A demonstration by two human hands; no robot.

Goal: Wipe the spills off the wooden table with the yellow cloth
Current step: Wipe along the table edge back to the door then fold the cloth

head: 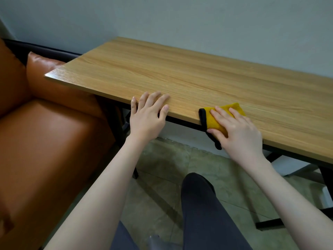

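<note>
Wiping was in hand at the near edge of the long wooden table (180, 73), whose smooth top showed no spill I could see. At the left stood an orange leather sofa (45, 132). The left hand (146, 118) rested on the edge, fingers straight. The right hand (237, 134) pressed flat on the folded, soft yellow cloth (216, 121) with black border. Next move probably needed a sweep toward the far side.

Soft, even indoor light, moderately bright; pale sheen on the left corner of the bench (54, 75) and on the orange leather seat (59, 127); faint shadows beneath the hands; wide-angle bowing of straight edges toward the borders; bottom edge slightly blurred.
</note>
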